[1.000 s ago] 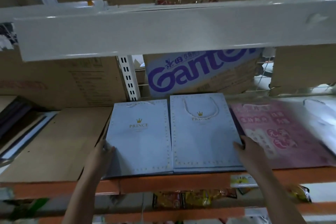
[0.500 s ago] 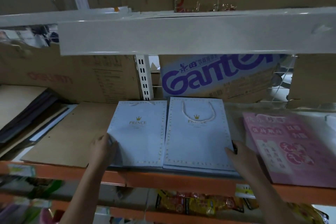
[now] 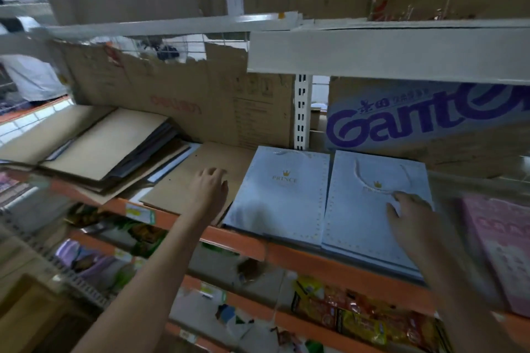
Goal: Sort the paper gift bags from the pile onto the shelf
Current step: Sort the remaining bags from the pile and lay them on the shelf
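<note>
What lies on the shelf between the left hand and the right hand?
In the head view, the left PRINCE bag lies flat between the left hand and the right hand, which rests on the right PRINCE bag.

The shelf (image 3: 338, 264) has an orange front edge and carries flat goods in a row. At its left lie brown cardboard sheets (image 3: 94, 146) stacked with dark folders. Beside them, two pale blue gift bags (image 3: 281, 195) printed PRINCE lie flat, edge to edge. A pink printed bag (image 3: 499, 241) lies at the right. A Ganten carton (image 3: 430, 120) stands behind.
</note>
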Available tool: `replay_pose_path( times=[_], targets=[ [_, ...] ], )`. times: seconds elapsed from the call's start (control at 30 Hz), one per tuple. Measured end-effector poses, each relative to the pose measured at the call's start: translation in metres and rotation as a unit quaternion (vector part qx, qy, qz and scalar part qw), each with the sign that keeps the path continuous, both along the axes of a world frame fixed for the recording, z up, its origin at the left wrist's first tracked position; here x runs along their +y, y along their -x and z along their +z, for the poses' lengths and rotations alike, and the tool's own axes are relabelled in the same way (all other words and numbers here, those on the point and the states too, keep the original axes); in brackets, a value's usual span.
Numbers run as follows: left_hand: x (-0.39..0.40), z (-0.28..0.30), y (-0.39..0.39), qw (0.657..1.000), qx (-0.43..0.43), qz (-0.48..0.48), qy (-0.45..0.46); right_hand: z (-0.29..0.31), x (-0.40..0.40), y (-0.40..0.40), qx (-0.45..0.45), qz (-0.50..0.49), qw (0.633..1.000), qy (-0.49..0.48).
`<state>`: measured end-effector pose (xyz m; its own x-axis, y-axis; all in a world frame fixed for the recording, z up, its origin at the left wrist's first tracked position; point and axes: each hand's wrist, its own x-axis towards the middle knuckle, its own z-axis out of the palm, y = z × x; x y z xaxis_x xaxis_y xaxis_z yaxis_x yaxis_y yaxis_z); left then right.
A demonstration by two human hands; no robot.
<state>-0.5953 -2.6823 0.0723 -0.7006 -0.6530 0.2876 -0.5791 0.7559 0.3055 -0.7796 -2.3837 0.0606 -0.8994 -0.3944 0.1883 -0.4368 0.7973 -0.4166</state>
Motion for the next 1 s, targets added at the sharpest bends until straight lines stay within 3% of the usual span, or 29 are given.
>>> replay_pose_path(
  times=[0.27,0.43,0.67,1.0],
  targets=[
    [-0.081,0.016,-0.111,0.988,-0.091,0.028,0.122,0.005,-0.169,-0.101,0.062,0.171,0.983,0.009],
    [-0.143,0.007,-0.186,0.979,-0.138,0.071,0.133,0.004,-0.269,-0.176,0.076,0.26,0.963,0.006],
    [-0.219,-0.008,-0.275,0.979,-0.126,0.127,0.1,-0.004,-0.378,-0.255,0.054,0.35,0.934,-0.041],
    [-0.349,-0.019,-0.347,0.97,-0.118,0.203,0.055,-0.008,-0.512,-0.263,-0.114,0.298,0.948,0.011]
  ],
)
